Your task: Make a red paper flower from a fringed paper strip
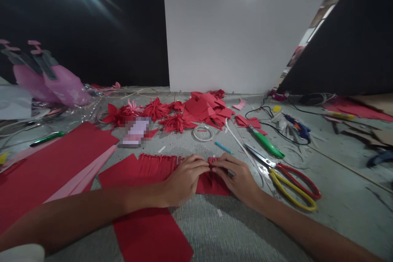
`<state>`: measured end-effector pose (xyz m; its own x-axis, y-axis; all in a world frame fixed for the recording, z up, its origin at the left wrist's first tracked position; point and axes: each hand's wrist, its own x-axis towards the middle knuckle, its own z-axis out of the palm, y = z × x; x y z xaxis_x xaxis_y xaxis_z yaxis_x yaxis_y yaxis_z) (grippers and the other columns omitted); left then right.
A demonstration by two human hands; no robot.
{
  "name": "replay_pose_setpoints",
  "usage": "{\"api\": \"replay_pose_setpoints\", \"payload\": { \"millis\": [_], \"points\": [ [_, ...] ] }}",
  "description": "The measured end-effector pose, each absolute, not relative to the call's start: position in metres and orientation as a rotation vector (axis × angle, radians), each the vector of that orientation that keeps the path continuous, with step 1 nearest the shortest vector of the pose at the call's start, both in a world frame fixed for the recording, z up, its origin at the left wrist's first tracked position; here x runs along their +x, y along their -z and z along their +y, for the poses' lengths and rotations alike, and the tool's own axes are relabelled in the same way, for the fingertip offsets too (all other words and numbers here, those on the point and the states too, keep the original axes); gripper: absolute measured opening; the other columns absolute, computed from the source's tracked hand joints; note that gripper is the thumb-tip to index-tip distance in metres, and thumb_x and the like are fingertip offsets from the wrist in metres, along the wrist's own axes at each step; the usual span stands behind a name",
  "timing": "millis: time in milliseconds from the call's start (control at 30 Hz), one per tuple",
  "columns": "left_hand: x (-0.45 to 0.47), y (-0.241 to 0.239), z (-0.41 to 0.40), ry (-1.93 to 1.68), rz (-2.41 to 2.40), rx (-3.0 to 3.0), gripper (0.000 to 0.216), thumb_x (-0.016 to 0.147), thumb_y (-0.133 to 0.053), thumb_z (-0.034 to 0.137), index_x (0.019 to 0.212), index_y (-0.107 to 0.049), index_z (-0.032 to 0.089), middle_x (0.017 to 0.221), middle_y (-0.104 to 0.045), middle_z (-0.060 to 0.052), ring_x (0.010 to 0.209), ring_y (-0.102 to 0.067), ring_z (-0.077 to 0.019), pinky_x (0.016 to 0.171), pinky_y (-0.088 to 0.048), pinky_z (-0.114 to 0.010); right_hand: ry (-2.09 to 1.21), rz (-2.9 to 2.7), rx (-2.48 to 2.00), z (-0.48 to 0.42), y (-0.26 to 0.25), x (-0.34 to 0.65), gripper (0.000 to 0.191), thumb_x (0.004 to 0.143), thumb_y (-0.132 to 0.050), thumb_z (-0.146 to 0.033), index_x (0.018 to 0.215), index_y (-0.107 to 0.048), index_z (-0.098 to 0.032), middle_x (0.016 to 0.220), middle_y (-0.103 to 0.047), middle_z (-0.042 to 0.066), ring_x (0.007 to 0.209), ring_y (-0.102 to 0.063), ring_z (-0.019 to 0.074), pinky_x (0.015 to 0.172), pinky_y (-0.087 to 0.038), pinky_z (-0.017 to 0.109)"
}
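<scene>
My left hand point(187, 180) and my right hand point(239, 178) meet at the right end of a fringed strip of red paper point(158, 164), its slits along the far edge. The fingertips of both hands are pinched on the paper fringe, close together. Part of the strip is hidden beneath my left hand. Under my left forearm lies a larger red paper sheet point(150, 233). To the right of my right hand rest scissors point(272, 166) with one red and one yellow handle, blades partly apart.
Red paper flowers point(156, 108) and cut red pieces point(205, 108) are heaped at the back. A green-handled cutter point(267, 144), a roll of white tape point(203, 133) and a blue glue gun point(299, 129) with a cord lie beyond my hands. Pink spray bottles point(64, 84) stand at left.
</scene>
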<state>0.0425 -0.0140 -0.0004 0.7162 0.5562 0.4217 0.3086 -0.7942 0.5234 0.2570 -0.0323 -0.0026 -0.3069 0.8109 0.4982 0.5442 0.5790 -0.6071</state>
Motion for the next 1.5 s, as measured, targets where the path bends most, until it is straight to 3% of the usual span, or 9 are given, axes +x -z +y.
{"api": "replay_pose_setpoints", "payload": {
  "millis": [900,1200,1500],
  "points": [
    [0.0418,0.0047,-0.0133,-0.811,0.676,2.469,0.039,0.087,-0.038,-0.002,0.113,-0.061,0.017,0.123,-0.062,-0.005,0.122,-0.047,-0.0206,0.11,-0.038,-0.04,-0.594,-1.937,-1.203,-0.0302,-0.0004,0.2581,0.013,0.089,-0.064,-0.026,0.082,-0.075,-0.024,0.079,-0.063,0.002,0.073,-0.061,0.0161,0.069,-0.048,0.03],
    [0.0407,0.0076,-0.0161,-0.951,0.869,2.339,0.05,0.082,-0.036,-0.005,0.126,-0.042,0.018,0.124,-0.053,-0.008,0.118,-0.047,-0.0195,0.107,-0.039,-0.04,-0.604,-1.912,-1.235,-0.0294,0.0027,0.2584,0.012,0.084,-0.069,-0.022,0.071,-0.067,-0.021,0.077,-0.062,0.001,0.073,-0.06,0.0159,0.067,-0.045,0.028],
    [0.0407,0.0053,-0.016,-0.878,0.869,2.345,0.049,0.083,-0.035,-0.005,0.125,-0.043,0.019,0.124,-0.051,-0.009,0.12,-0.045,-0.0207,0.108,-0.038,-0.041,-0.602,-1.923,-1.234,-0.0282,0.0041,0.2586,0.016,0.082,-0.071,-0.021,0.069,-0.062,-0.021,0.075,-0.06,-0.001,0.071,-0.058,0.0152,0.066,-0.043,0.028]
  ]
}}
